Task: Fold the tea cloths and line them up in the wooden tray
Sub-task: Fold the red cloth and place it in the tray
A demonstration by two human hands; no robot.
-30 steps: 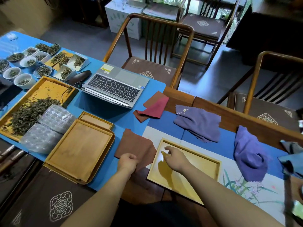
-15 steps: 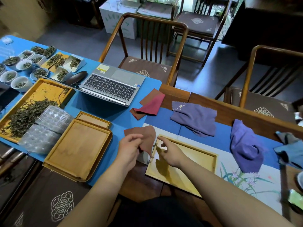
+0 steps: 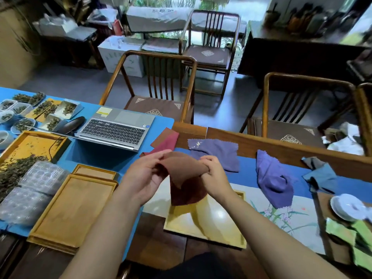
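Head view: your left hand [image 3: 145, 178] and right hand [image 3: 214, 174] pinch the brown cloth [image 3: 184, 174], lifted above the wooden tray [image 3: 219, 224], draping between your fingers.

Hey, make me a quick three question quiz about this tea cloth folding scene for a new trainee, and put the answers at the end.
1. True or false: a folded cloth already lies in the wooden tray.
2. Which cloth do both hands hold? A purple, B brown, C blue.
3. Fill in: the open laptop sits on the ___ mat.

Key
1. False; the tray holds none.
2. B; the left hand and right hand hold the brown cloth above the tray.
3. Blue.
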